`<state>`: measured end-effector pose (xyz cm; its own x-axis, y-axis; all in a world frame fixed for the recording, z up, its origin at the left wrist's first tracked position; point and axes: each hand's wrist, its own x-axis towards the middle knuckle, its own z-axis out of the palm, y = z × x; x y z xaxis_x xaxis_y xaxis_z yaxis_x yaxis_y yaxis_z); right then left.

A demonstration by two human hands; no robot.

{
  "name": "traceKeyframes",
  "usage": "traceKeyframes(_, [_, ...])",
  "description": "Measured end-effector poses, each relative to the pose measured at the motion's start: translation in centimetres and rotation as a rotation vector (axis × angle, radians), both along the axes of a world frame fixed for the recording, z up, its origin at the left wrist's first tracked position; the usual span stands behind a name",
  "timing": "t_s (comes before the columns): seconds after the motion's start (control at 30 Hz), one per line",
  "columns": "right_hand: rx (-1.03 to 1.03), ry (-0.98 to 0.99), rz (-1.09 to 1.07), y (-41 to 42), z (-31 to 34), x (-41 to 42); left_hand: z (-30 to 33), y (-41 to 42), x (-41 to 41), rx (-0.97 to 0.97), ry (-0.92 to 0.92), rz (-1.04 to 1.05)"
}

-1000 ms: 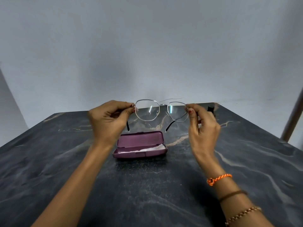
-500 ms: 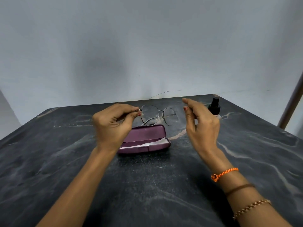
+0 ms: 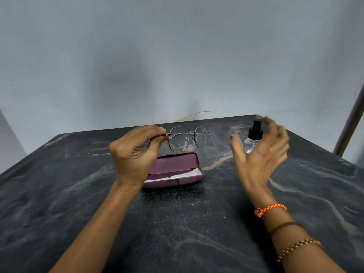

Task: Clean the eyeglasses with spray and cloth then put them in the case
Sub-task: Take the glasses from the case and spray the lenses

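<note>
Head view: my left hand (image 3: 136,152) pinches the eyeglasses (image 3: 188,139) by one temple hinge, held above the open case (image 3: 174,170). My right hand (image 3: 260,148), fingers spread, nearly encloses the upright spray bottle (image 3: 253,137) near the table's (image 3: 177,223) far right corner.

Left hand (image 3: 136,152) is raised, its fingertips (image 3: 160,134) pinched together. Right hand (image 3: 260,152) is spread open, fingers curved, with bracelets at the wrist.
</note>
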<state>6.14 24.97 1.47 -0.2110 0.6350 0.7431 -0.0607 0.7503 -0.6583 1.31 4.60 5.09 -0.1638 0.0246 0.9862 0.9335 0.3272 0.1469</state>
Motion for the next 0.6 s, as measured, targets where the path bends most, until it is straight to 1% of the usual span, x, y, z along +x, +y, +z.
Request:
traceKeyframes(0.07, [-0.001, -0.082, 0.059, 0.2, -0.8, -0.1, 0.1, 0.2, -0.1, -0.009, 0.007, 0.01])
traceKeyframes(0.13, [0.032, -0.127, 0.075, 0.4, -1.3, -0.3, 0.2, 0.5, -0.3, -0.012, 0.01, 0.012])
traceKeyframes(0.27, [0.016, -0.111, 0.102, 1.3, -1.6, -0.8, 0.5, 1.8, -0.5, -0.015, 0.016, 0.005])
traceKeyframes(0.4, [0.023, -0.173, 0.181, 1.8, -2.2, -1.1, 1.2, 3.3, -0.9, -0.014, 0.028, -0.013])
traceKeyframes(0.5, [0.032, -0.155, 0.199, 1.7, -1.9, -1.3, 1.6, 4.1, -1.6, -0.02, 0.039, -0.007])
traceKeyframes(0.6, [0.081, -0.081, 0.197, 1.3, -0.9, -1.2, 1.1, 4.4, -2.3, 0.021, 0.0, 0.002])
